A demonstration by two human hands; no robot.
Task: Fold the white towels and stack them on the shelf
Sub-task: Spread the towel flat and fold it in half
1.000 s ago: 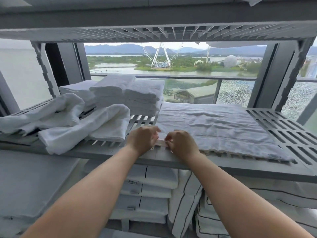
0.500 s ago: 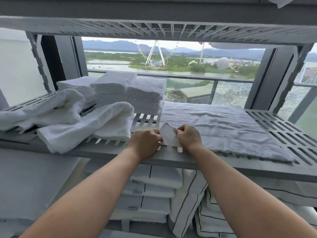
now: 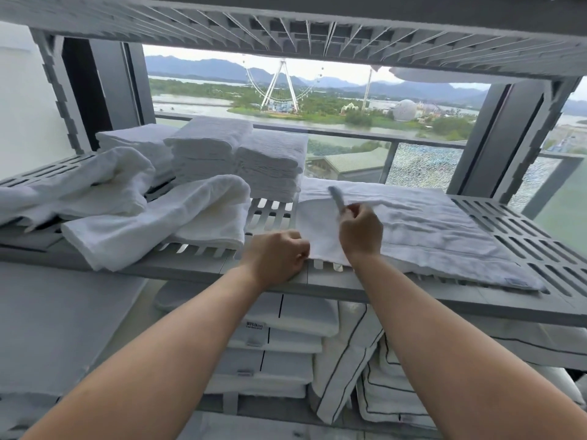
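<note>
The right grip [image 3: 360, 231] pinches a lifted corner of the flat towel [image 3: 428, 230] to fold it over, the left grip [image 3: 279, 255] pinching the near edge as anchor.

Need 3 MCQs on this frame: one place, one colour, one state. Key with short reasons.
1. Where do the folded white towel stacks sit? A: back left of the slatted plastic shelf. B: its right end. C: the floor.
2. What colour is that shelf? A: brown. B: grey. C: red.
3. What is the right hand doing? A: lying flat, open. B: resting on the stacks. C: pinching a lifted corner of the flat white towel.
Key: 1 A, they stand behind the crumpled white towels; 2 B, its slats are grey; 3 C, the corner is raised in its fingers.
</note>
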